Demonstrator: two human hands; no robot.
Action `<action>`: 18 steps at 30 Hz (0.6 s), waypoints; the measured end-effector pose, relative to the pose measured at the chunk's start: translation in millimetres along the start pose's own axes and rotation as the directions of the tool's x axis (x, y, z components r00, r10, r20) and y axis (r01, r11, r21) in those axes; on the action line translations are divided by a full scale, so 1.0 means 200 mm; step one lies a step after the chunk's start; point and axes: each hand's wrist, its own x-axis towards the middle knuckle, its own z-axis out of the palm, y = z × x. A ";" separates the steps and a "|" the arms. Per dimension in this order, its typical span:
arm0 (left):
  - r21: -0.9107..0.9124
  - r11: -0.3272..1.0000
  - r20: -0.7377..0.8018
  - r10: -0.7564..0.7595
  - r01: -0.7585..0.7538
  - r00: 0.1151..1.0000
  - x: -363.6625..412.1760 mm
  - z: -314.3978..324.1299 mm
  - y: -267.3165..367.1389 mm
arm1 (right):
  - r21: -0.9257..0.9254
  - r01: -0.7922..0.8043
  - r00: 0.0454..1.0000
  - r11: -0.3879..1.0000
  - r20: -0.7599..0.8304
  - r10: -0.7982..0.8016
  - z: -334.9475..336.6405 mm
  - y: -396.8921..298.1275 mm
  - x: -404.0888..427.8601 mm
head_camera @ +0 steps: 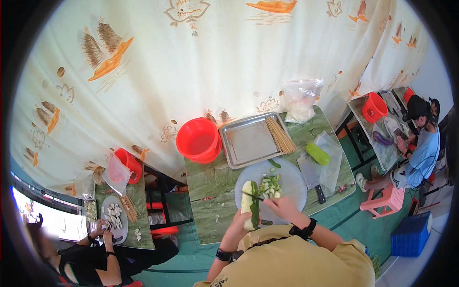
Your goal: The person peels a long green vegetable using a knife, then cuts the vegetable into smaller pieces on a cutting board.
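My left hand (pixel 238 224) grips the lower end of a long, partly peeled green vegetable (pixel 247 206); its left side shows pale flesh, and dark green skin remains on the right. In my right hand (pixel 281 208) is a small dark tool (pixel 252 195), likely a peeler or knife, lying across the vegetable. Both hands are over a round white cutting board (pixel 294 183). Chopped green and white pieces (pixel 269 186) are heaped on the board, with a strip of peel (pixel 274 163) near its far edge.
Behind the board stand a red bucket (pixel 198 140), a metal tray (pixel 247 143) with wooden skewers (pixel 280 135) and a plastic bag (pixel 301 104). A cleaver (pixel 311 179) and a light-green gourd (pixel 318 153) lie right. People sit at side tables, left (pixel 86 262) and right (pixel 423 143).
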 end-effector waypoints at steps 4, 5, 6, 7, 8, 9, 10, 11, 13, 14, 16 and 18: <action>0.026 1.000 0.004 0.006 -0.006 1.000 0.01 0.02 0.01 | 0.077 0.052 0.990 0.996 0.125 -0.062 0.00 -0.08 -0.04; 0.028 0.999 -0.010 0.016 -0.016 1.000 0.01 0.03 0.01 | 0.125 0.084 0.990 0.989 0.099 -0.097 0.01 -0.08 -0.04; 0.029 0.999 -0.023 0.025 -0.025 0.999 0.01 0.03 0.01 | 0.124 0.084 0.990 0.989 0.099 -0.097 0.00 -0.08 -0.04; 0.028 0.999 -0.022 0.028 -0.027 0.999 0.01 0.03 0.01 | 0.088 0.105 0.987 0.991 0.112 -0.115 -0.01 -0.09 -0.04; 0.035 0.999 -0.015 0.033 -0.033 0.999 0.01 0.03 0.01 | 0.052 0.126 0.983 0.991 0.127 -0.132 -0.02 -0.10 -0.04; 0.042 0.998 -0.007 0.039 -0.039 0.999 0.01 0.03 0.01 | 0.052 0.127 0.983 0.991 0.128 -0.133 -0.02 -0.10 -0.04; 0.042 0.998 -0.008 0.041 -0.040 0.999 0.01 0.03 0.01 | 0.046 0.129 0.982 0.991 0.134 -0.134 -0.02 -0.10 -0.04; 0.044 0.998 -0.008 0.041 -0.041 0.999 0.01 0.03 0.01 | 0.040 0.129 0.981 0.991 0.141 -0.134 -0.02 -0.11 -0.04; 0.045 0.998 -0.009 0.042 -0.042 0.999 0.01 0.02 0.01 | 0.034 0.128 0.981 0.991 0.140 -0.132 -0.02 -0.10 -0.04; 0.032 0.999 -0.004 0.042 -0.042 0.999 0.00 0.01 0.01 | 0.029 0.127 0.982 0.991 0.137 -0.130 -0.01 -0.11 -0.04; 0.020 0.999 0.001 0.042 -0.042 0.999 0.00 0.01 0.01 | 0.046 0.116 0.985 0.992 0.126 -0.121 0.00 -0.10 -0.03; 0.022 0.999 -0.003 0.025 -0.025 1.000 -0.01 0.03 0.02 | 0.063 0.103 0.987 0.993 0.115 -0.109 0.00 -0.09 -0.03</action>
